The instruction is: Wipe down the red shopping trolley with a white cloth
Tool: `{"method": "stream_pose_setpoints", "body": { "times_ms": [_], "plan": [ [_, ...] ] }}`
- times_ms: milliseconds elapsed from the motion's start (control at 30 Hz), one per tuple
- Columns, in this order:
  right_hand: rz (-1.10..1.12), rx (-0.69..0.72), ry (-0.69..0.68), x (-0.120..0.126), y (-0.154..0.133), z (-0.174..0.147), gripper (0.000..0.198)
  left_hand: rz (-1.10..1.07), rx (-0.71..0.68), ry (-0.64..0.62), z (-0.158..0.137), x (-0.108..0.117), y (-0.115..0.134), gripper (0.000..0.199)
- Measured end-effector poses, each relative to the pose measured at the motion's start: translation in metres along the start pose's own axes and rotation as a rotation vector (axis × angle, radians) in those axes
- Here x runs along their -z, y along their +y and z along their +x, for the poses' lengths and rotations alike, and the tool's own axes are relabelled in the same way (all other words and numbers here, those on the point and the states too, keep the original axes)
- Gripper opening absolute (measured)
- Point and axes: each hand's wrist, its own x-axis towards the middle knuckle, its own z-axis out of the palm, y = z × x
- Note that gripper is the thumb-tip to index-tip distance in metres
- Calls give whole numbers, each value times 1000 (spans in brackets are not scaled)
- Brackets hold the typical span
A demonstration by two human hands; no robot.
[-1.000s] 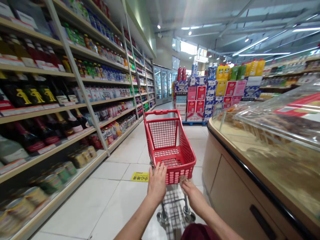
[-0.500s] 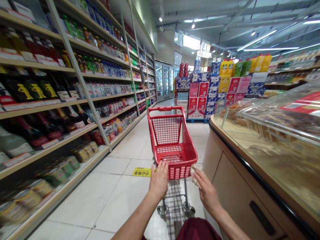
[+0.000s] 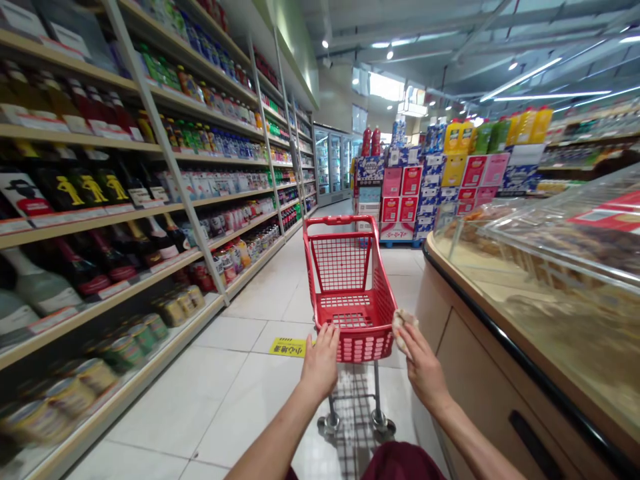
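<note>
A red plastic shopping cart [image 3: 356, 300] on metal legs and casters stands right in front of me, and its basket holds nothing that I can see. My left hand [image 3: 321, 363] lies on the near left corner of the basket, fingers stretched out towards the rim and thumb apart. A crumpled pale cloth [image 3: 403, 324] is pinched in my right hand [image 3: 421, 363], against the outer right side of the basket. The cloth is partly covered by my fingers.
Shelves of bottles and cans [image 3: 125, 220] line the left side. Close on the right runs a counter with a dark edge [image 3: 480, 310] and clear covers. Stacked drink boxes [image 3: 400, 200] stand ahead, and a yellow floor sign [image 3: 287, 347] marks the tiles beside the cart.
My right hand has moved slightly up and right with the cloth along the basket's right side. My left hand stays on the corner. The view has shifted a little.
</note>
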Motion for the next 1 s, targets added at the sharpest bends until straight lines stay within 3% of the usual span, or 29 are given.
{"method": "stream_pose_setpoints", "body": {
  "times_ms": [133, 300, 400, 533, 600, 667, 733, 800, 867, 933, 1000],
  "plan": [
    [12, 31, -205, -4, 3, -15, 42, -11, -5, -30, -1, 0, -1, 66],
    [145, -7, 6, 12, -20, 2, 39, -41, -4, -19, 0, 3, 0, 63],
    [270, -112, -33, 21, -38, 17, 33, -187, 38, -9, 0, 8, 2, 62],
    [537, -394, -51, 18, -66, 20, 38, -713, 152, 108, -8, 9, 18, 48],
    [612, -435, -29, 13, -82, 17, 40, -1114, 179, -3, -16, 4, 33, 39],
    [572, -338, -41, 9, -93, 13, 37, -1490, 172, -186, -24, -1, 49, 41],
    [467, -138, -78, 10, -96, 13, 36, -1676, 140, -284, -28, -1, 58, 44],
    [375, 64, -119, 16, -88, 19, 39, -1590, 64, -273, -27, 5, 56, 39],
    [272, 132, -61, 22, -67, 29, 42, -1269, 9, -134, -20, 15, 42, 36],
    [130, 60, 75, 22, -38, 33, 44, -846, 13, 36, -9, 25, 23, 44],
    [2, -53, 96, 14, -12, 26, 46, -491, 49, 38, 1, 29, 5, 56]
  ]
}}
